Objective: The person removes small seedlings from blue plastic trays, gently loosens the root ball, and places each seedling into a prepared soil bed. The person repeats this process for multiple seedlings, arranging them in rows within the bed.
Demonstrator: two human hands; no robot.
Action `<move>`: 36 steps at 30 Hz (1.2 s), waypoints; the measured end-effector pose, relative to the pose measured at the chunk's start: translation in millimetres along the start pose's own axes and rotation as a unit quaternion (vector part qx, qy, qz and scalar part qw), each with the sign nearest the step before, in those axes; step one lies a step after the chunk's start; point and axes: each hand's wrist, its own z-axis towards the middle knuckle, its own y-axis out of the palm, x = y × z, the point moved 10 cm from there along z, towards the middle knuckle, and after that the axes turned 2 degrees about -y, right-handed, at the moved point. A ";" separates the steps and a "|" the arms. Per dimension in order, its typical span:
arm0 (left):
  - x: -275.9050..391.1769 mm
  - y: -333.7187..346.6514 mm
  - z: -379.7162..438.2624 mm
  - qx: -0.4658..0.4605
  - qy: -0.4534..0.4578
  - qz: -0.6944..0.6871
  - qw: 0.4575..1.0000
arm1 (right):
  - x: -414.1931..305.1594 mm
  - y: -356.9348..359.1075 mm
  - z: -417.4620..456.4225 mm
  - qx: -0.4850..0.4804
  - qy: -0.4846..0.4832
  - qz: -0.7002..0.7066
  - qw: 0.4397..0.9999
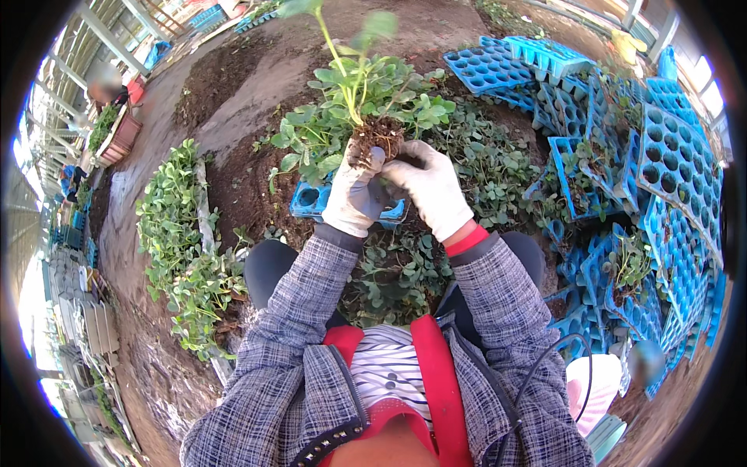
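Note:
In front of me, a strawberry-like seedling [349, 93] stands upright with its brown root plug [379, 137] in my gloved left hand [353, 195]. The thumb presses against the plug, and the upper leaves are blurred. My gloved right hand [430, 187] is bent in close at the plug's lower right side, fingertips beside my left fingers. Whether those fingertips pinch anything is hidden. Behind and below both hands, a blue cell tray [307, 197] holds more leafy seedlings [312, 131]. Loose green plants and leaves [402, 274] cover the ground between my knees.
Blue plug trays [677, 157] are heaped at the right. A row of seedlings [175, 233] stands at the left. Leafy cuttings [484, 157] lie beyond my right hand. People work near a reddish crate [119, 137] at the far left. Grey stacked trays [96, 327] line that side.

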 end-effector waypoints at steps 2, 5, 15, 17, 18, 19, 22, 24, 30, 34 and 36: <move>22.1 0.7 -6.4 0.013 0.048 -0.002 0.999 | -3.8 -7.9 5.0 0.044 -0.013 -0.040 0.998; 66.7 -9.7 -21.8 -0.021 0.104 0.001 0.994 | -57.7 -27.3 6.0 0.127 -0.224 -0.374 0.891; 231.8 -182.9 -248.4 0.193 0.288 0.021 0.938 | -31.8 -105.4 12.0 0.109 -0.050 -0.207 0.971; 244.7 -240.0 -323.6 0.275 0.356 0.000 0.893 | -15.9 -104.6 17.3 0.124 -0.019 -0.216 0.968; 243.4 -278.2 -369.8 0.344 0.384 -0.014 0.857 | -5.3 -105.2 23.8 0.119 -0.004 -0.226 0.967; 236.0 -315.0 -412.7 0.409 0.407 -0.035 0.816 | -1.4 -101.8 27.6 0.116 0.008 -0.244 0.963; 213.1 -366.4 -488.3 0.548 0.423 -0.081 0.717 | 9.0 -88.0 33.3 0.116 0.022 -0.271 0.955; 193.0 -404.4 -517.1 0.607 0.410 -0.071 0.677 | 15.1 -80.1 34.9 0.112 0.024 -0.289 0.951; 135.2 -482.7 -562.6 0.734 0.378 -0.011 0.565 | 45.3 -62.8 42.4 0.088 0.069 -0.382 0.918; 126.4 -502.1 -562.1 0.798 0.298 0.104 0.514 | 55.4 -53.8 42.6 0.082 0.066 -0.421 0.901; 122.4 -503.8 -559.5 0.833 0.217 0.152 0.486 | 56.8 -52.8 43.3 0.092 0.080 -0.436 0.891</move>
